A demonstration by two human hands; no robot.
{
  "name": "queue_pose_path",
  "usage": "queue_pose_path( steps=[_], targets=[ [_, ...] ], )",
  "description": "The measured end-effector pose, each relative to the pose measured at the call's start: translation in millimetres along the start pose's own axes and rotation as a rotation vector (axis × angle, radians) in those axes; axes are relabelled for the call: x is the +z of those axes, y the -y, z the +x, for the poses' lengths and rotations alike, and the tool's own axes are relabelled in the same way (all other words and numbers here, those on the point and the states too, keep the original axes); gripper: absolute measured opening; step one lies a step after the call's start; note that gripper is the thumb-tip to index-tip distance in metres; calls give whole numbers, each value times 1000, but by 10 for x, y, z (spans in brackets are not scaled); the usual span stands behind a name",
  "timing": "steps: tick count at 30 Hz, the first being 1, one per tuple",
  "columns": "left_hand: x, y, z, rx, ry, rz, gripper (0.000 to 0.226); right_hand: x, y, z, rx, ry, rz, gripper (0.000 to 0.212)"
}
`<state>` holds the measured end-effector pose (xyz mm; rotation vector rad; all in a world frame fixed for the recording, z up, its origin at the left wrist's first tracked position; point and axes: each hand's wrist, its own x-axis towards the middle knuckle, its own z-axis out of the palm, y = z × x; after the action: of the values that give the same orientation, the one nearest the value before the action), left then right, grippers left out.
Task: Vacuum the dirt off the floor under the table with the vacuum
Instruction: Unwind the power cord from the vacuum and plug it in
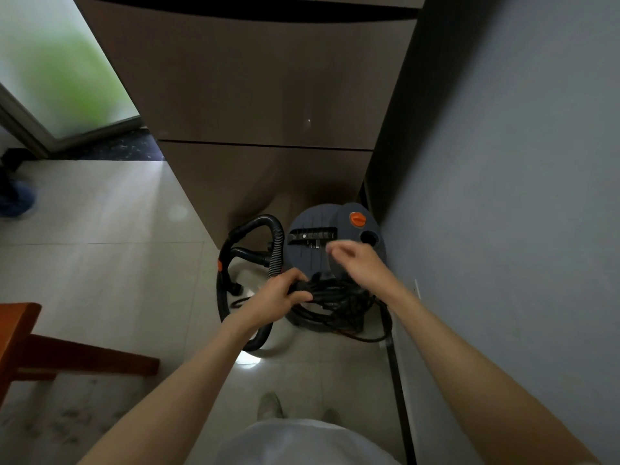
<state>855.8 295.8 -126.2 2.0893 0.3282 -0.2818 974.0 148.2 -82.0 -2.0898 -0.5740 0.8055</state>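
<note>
Both forearms are bare from elbow to wrist, with no sleeve, watch, band or ring showing on either. The left hand (283, 293) and right hand (357, 260) wear no gloves; the right one is motion-blurred, so its fingers cannot be made out finely. At 6 o'clock a pale, whitish garment (302, 443) covers the torso, its cloth plain and unmarked. Just above it, also toward 6 o'clock, two light greyish shoes show, the left shoe (270, 405) plainer to see than the right shoe (330, 416), which is dim.
</note>
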Motion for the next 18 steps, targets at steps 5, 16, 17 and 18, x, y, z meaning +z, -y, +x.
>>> queue_pose_path(
  steps=[5,16,17,18],
  targets=[
    [-65,0,5,-26,-31,-103,7,94,-270,-41,-118,251,-472,42],
    [-137,-80,73,-104,-134,-352,15,72,-233,56,-92,304,-366,13],
    [-124,-90,94,-161,-181,-407,14,91,-243,44,-85,309,-333,10],
    [-119,-95,115,-209,-243,-443,13,107,-250,22,-76,316,-302,8]
  ],
)
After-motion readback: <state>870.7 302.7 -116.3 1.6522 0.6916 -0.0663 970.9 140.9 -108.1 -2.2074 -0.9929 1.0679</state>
